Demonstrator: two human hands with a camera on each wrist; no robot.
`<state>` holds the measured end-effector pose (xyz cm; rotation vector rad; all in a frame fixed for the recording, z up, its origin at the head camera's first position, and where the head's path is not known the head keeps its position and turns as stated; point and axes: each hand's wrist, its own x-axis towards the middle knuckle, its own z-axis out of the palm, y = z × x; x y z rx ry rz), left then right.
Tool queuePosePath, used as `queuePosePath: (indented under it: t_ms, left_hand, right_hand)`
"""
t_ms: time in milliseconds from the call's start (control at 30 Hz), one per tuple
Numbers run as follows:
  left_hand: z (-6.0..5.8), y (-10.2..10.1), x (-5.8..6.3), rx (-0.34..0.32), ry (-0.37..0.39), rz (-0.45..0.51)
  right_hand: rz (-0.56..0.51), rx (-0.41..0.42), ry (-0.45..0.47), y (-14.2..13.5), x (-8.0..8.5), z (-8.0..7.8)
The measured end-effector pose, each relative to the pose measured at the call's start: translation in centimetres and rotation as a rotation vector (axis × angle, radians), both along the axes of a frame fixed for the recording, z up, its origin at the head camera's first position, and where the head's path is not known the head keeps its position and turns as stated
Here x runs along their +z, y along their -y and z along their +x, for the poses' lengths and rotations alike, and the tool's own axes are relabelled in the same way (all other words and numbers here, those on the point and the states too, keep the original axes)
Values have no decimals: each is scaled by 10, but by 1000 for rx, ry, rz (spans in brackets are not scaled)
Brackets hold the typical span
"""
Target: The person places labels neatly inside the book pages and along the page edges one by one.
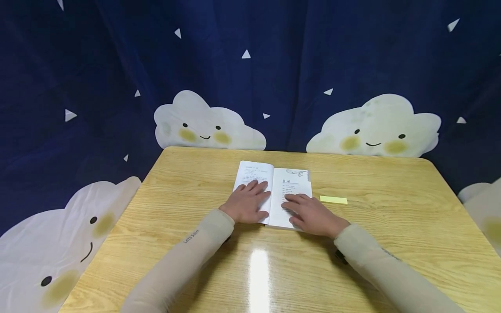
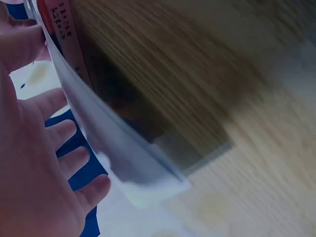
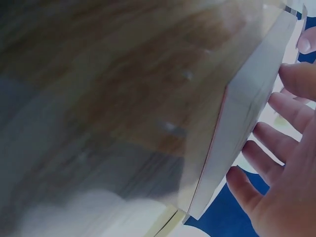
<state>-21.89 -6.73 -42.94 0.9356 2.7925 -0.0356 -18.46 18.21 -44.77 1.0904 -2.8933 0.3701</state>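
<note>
An open book (image 1: 277,217) lies on the wooden table, its two printed pages facing up. My left hand (image 1: 246,203) rests on the left page with fingers spread. Across the lower part of the right page lies my right hand (image 1: 309,214), its fingers extended toward the middle. The left wrist view shows the left hand (image 2: 44,163) against the thin left side of the book (image 2: 123,153), with a pink strip of lettering below. In the right wrist view the right hand (image 3: 281,153) touches the thicker page block (image 3: 242,108).
A yellow sticky-note pad (image 1: 333,200) lies right of the book on the wooden table (image 1: 188,182). Behind the table hangs a dark blue curtain (image 1: 282,78) with smiling white clouds. Light reflects off the table in front of the book.
</note>
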Motion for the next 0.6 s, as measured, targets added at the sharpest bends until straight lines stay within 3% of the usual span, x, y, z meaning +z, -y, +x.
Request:
queuePosePath:
  t_ms: [300, 600]
  left_hand:
    - [-5, 2, -6, -2, 42, 43]
    - [-8, 5, -8, 28, 130, 91]
  right_hand:
    - [-2, -2, 39, -4, -1, 3]
    - [-22, 7, 16, -5, -4, 1]
